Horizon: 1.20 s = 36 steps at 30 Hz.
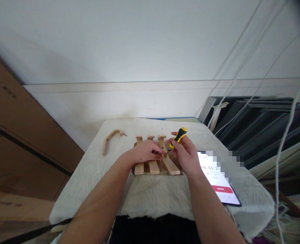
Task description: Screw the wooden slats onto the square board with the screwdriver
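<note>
My right hand (187, 152) is closed around a yellow and black screwdriver (179, 135), which tilts down to the left. Its tip meets the rightmost of three pale wooden slats (171, 166) lying side by side. My left hand (147, 151) reaches across the other two slats, a middle slat (153, 167) and a left slat (139, 168). Its fingertips are pinched together right by the screwdriver's tip, around something too small to make out. A dark brown board shows beneath the slats, largely covered by them and by my hands.
A curved wooden hook (109, 138) with a screw sticking out lies at the table's back left. Right of my right hand, a phone (219, 183) displays a timer. White cloth (96, 176) covers the table. Cardboard (25, 128) stands left, dark panels (261, 132) and hanging white cables (282, 149) right.
</note>
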### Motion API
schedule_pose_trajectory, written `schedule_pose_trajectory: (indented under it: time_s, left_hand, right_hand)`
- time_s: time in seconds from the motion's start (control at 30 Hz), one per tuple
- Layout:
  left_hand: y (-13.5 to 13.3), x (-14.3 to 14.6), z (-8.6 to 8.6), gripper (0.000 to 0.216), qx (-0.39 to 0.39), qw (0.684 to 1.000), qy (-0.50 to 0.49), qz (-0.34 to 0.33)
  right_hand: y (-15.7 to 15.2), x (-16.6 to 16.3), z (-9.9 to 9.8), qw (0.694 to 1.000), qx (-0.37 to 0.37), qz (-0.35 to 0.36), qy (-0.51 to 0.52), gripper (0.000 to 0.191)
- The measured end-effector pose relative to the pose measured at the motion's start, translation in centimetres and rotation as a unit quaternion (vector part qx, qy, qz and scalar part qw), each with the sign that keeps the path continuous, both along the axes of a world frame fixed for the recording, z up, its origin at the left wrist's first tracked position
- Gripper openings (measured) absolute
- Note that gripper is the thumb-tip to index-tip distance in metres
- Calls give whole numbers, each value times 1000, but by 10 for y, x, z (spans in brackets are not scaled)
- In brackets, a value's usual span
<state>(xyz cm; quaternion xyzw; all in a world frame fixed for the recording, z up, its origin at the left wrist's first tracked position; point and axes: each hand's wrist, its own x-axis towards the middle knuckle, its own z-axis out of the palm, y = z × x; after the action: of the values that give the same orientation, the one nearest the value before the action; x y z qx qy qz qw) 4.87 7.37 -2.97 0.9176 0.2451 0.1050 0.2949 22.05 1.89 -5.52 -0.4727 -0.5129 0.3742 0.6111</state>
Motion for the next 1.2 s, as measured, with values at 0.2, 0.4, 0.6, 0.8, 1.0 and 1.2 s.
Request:
schedule_pose_trajectory:
  time_s: [0.2, 0.4, 0.6, 0.8, 1.0, 1.2]
  left_hand:
    - [-1, 0, 1, 21, 3, 1000, 7, 1]
    - [-2, 1, 4, 18, 14, 1000, 12, -2]
    - [-2, 1, 3, 19, 12, 1000, 14, 2]
    - [-1, 0, 0, 17, 10, 1000, 4, 6]
    - [-1, 0, -1, 19, 13, 1000, -1, 3]
    - [1, -1, -4, 21, 16, 1000, -6, -1]
  right_hand:
    - [3, 3, -4, 1000, -1, -16, -21, 33]
    - [6, -2, -6, 999, -18, -30, 32, 35]
    - [-3, -2, 4, 996, -27, 22, 77, 31]
    - [6, 1, -9, 999, 2, -31, 14, 34]
    - [7, -1, -8, 1000, 3, -12, 19, 37]
    - [2, 0, -3, 998, -13, 11, 55, 32]
